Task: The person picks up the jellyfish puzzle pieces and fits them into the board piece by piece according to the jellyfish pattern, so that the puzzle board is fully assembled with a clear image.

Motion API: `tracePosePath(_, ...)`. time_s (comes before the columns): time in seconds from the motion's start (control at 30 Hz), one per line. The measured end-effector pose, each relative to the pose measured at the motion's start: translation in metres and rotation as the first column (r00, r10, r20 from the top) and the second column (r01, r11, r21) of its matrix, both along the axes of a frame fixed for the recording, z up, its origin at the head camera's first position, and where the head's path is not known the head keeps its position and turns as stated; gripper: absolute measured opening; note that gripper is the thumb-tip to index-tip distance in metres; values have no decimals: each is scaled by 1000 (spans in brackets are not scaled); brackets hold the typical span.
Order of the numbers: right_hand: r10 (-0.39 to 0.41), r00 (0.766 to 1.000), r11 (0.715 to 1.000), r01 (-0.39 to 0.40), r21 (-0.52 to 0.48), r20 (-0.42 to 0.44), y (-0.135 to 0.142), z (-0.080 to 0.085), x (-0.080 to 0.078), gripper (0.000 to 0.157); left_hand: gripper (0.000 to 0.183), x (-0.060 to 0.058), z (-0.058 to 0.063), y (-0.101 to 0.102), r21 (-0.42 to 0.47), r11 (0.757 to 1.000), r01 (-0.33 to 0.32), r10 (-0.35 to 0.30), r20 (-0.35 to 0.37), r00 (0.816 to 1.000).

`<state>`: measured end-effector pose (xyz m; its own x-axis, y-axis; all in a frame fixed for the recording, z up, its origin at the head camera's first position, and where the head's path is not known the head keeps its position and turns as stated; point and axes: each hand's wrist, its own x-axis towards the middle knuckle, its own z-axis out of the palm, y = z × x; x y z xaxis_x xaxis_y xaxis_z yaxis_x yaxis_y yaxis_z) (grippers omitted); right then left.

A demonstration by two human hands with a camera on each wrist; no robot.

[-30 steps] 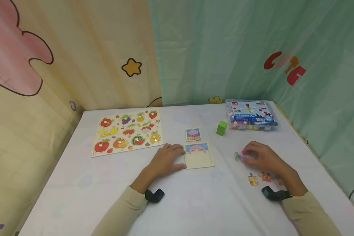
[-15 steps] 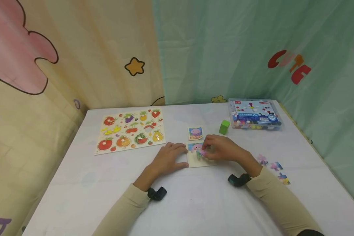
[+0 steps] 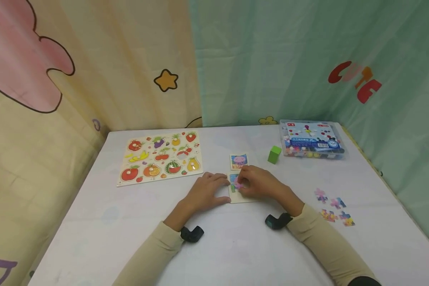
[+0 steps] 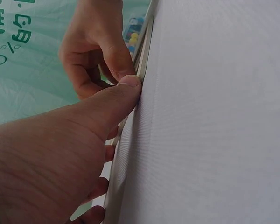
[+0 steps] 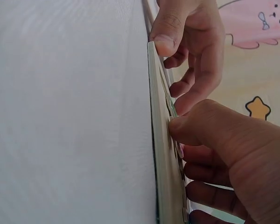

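Observation:
My left hand [image 3: 206, 192] rests at the left edge of a small wooden puzzle board [image 3: 246, 200], fingers spread and thumb touching its near left corner. In the left wrist view that thumb [image 4: 129, 81] lies against the board's edge. My right hand [image 3: 259, 182] pinches a pink and green jigsaw piece [image 3: 236, 184] low over the board, just below the picture pieces at its top. The right hand covers much of the board's right side. Right behind the board lies a small picture card [image 3: 239, 161] with a pink octopus-like figure.
Several loose jigsaw pieces [image 3: 337, 203] lie at the right. A green block [image 3: 274, 154] stands behind the board, near a clear box [image 3: 312, 140] of coloured beads. A fruit peg puzzle [image 3: 161, 158] is at the back left. Curtains hang behind the white table [image 3: 128, 226].
My right hand has picked up the jigsaw piece from the right and carried it left onto the board. My left hand keeps its place at the board's edge.

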<state>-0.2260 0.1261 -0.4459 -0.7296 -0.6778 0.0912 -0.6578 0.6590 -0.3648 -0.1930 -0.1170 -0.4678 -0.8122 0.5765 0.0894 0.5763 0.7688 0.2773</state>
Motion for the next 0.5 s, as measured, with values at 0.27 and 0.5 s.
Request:
tracePosePath(0.27, -7, 1000, 1000, 6, -31, -9, 0, -2, 0, 25, 55, -1, -1, -1, 5, 1000, -3, 3, 3, 1000)
tracePosePath(0.5, -2, 1000, 999, 2, -54, 7, 0, -4, 0, 25, 55, 0, 0, -1, 4, 1000, -10, 10, 13, 1000)
